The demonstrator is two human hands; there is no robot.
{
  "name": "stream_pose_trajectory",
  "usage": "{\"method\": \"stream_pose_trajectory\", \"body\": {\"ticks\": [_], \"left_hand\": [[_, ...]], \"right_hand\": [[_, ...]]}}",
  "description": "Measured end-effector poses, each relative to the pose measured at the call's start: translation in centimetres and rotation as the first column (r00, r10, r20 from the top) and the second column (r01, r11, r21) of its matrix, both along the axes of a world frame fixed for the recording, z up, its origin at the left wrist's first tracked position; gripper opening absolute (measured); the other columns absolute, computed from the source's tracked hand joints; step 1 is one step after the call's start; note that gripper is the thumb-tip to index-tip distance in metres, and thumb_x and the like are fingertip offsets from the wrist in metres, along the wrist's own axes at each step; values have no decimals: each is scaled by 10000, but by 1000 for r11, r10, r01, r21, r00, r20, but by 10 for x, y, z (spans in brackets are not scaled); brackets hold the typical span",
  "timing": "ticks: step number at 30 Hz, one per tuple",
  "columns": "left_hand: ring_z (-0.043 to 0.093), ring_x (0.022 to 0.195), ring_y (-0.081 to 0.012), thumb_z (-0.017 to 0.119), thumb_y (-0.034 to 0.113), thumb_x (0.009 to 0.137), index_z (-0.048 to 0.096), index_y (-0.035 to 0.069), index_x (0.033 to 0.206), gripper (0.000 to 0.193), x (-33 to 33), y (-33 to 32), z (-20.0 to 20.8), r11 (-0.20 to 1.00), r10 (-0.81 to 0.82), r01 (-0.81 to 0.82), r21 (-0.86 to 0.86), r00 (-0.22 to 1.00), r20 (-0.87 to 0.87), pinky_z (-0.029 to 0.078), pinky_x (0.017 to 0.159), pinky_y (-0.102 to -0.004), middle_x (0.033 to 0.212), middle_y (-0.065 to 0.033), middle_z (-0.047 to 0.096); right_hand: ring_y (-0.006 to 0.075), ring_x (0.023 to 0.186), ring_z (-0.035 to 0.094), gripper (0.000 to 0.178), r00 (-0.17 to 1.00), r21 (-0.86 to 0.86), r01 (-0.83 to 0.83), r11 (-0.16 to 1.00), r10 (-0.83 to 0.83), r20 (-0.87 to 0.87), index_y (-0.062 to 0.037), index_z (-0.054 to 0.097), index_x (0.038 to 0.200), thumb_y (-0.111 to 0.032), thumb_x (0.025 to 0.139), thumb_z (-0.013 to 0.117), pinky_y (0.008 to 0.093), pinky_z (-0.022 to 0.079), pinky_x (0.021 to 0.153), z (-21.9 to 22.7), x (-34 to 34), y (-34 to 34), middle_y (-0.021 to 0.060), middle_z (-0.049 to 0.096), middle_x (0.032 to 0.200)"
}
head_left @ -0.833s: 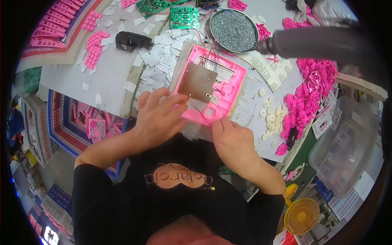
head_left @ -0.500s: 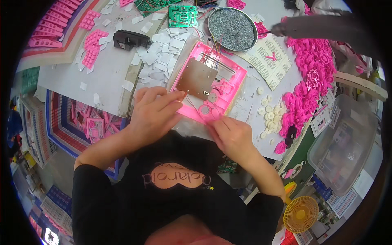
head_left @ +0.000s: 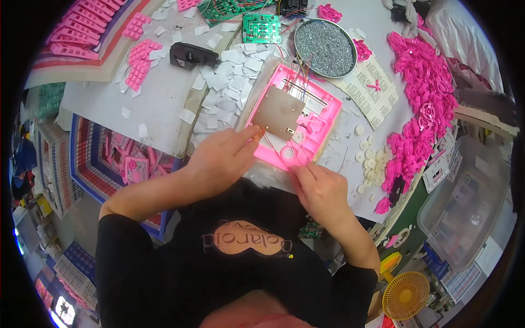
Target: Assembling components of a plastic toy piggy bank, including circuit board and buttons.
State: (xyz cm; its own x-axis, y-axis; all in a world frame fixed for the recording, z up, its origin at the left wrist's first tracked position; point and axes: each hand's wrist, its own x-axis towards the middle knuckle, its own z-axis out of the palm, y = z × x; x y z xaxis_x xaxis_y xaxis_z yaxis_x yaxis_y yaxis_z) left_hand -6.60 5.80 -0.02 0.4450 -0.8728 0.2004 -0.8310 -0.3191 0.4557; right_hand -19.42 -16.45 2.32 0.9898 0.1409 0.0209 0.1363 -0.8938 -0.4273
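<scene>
While the brown circuit board (head_left: pixel 279 112) lay inside the pink plastic housing (head_left: pixel 324 130), the left hand (head_left: pixel 227 152) bunched its fingertips narrowly at the housing's near left side, by the board's corner. The right hand (head_left: pixel 321 188), fingers curled close together, met the housing's near edge beside a round part (head_left: pixel 289 153); whether either hand pinched a wire, I could not tell.

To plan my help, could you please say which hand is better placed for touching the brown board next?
Probably the left hand: it is beside the brown board, while the right hand is farther off, at the near edge of the pink housing.
</scene>
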Motion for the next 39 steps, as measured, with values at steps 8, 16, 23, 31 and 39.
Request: {"method": "stream_pose_trajectory", "body": {"ticks": [8, 16, 23, 31, 39], "left_hand": [[608, 1016, -234, 760, 135, 778, 669, 86, 1175, 410, -4, -1, 3, 988, -134, 129, -81, 989, -58, 453, 903, -418, 1180, -60, 624], [587, 1038, -211, 751, 155, 736, 684, 120, 1165, 436, -10, -22, -23, 942, -309, 305, -139, 951, -7, 424, 955, -415, 1091, -20, 624], [588, 1006, -219, 717, 157, 754, 675, 105, 1197, 448, -11, -28, -23, 929, -356, 354, -110, 934, 3, 472, 869, -388, 1061, -28, 618], [607, 897, -281, 722, 118, 783, 669, 70, 1022, 249, 2, -44, -3, 965, -227, 177, -194, 934, -277, 482, 786, -396, 964, -86, 631], [616, 840, -314, 733, 188, 820, 642, 50, 909, 188, 88, -76, -18, 947, 162, -219, -235, 957, -240, 484, 724, -411, 856, -109, 621]], "right_hand": [[201, 513, 562, 318, 945, 183, 78, 980, -131, 300, -53, 706, 1105, -75, 792, 755, 330, 444, 471, -43, -23, 4, 32, 530, 628], [184, 479, 562, 518, 997, -186, 17, 982, -30, -66, -73, 620, 1360, -77, 844, 675, 306, 430, 447, -20, -54, 7, 43, 486, 549], [258, 552, 642, 382, 959, 234, 208, 950, -151, -240, -78, 680, 1256, -74, 875, 652, 352, 506, 531, 18, -4, -34, 90, 634, 635], [371, 713, 682, 214, 929, 38, 369, 929, -369, 1, -33, 679, 860, -244, 894, 671, 481, 534, 653, -8, 109, -24, 173, 687, 772], [372, 689, 672, 257, 896, 228, 435, 871, -443, -16, -6, 635, 794, -246, 878, 677, 480, 513, 625, -20, 126, -17, 180, 677, 745]]}}
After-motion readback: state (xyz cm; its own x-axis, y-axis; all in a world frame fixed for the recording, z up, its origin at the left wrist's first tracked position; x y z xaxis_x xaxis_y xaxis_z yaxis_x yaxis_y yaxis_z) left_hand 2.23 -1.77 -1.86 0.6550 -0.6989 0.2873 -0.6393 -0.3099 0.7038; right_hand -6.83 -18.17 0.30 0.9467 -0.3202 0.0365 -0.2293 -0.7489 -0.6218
